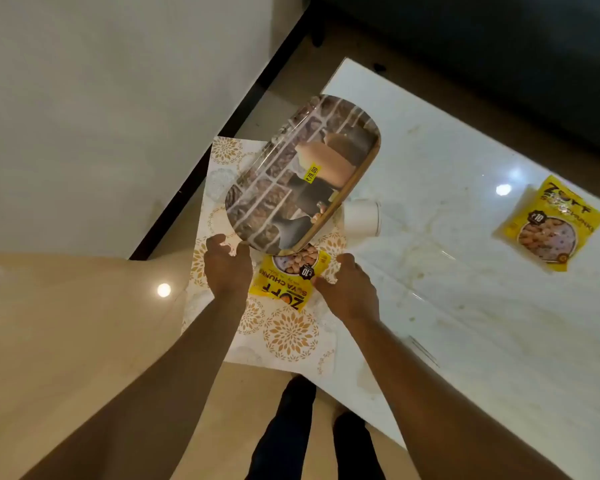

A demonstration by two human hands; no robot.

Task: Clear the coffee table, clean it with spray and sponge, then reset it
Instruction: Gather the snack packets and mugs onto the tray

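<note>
Coffee table (pixel 465 271), white marble-look top w/ glossy light reflections, isn't cleared yet. Left hand (pixel 227 268) grips the near edge of a printed tray (pixel 302 174), tilted up off the patterned placemat (pixel 284 334) at the table's corner. Right hand (pixel 347 289) pinches placemat edge beside 1 yellow snack packet (pixel 284 282) lying on the mat. 2nd packet (pixel 548 226) sits well apart on bare tabletop; white cup (pixel 362 218) lies on its side just behind the tray. Prob. early stage: clearing underway, spray/sponge wipe and reset all left. Beige tiled floor (pixel 66 341), dark sofa beyond.
</note>
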